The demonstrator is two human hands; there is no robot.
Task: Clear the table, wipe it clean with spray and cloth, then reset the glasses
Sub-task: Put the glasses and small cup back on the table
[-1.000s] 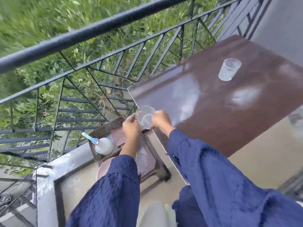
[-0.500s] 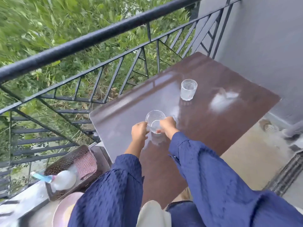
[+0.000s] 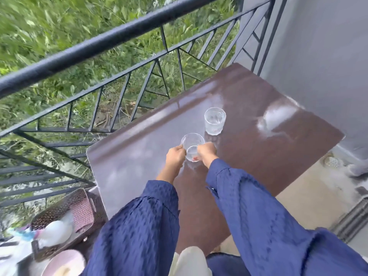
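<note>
Glossy brown table (image 3: 139,156); clear textured glass (image 3: 214,120); woven basket (image 3: 59,212).

sleeves: mine are deep navy blue, textured with a small puckered weave | cut: loose and billowy, gathered in at the cuffs | right cuff (image 3: 214,172): a small button near its edge | left hand (image 3: 175,156) and right hand (image 3: 207,152): bare, no rings or watch showing

— How are the arms placed?
— Both reach forward in loose dark-blue textured sleeves, forearms bare near the wrists.
— And the hands?
— The left hand (image 3: 175,156) and right hand (image 3: 207,152) sit close together, knuckles up, fingers curled inward, pinching the small clear ribbed drinking glass (image 3: 192,147) between them from either side.
</note>
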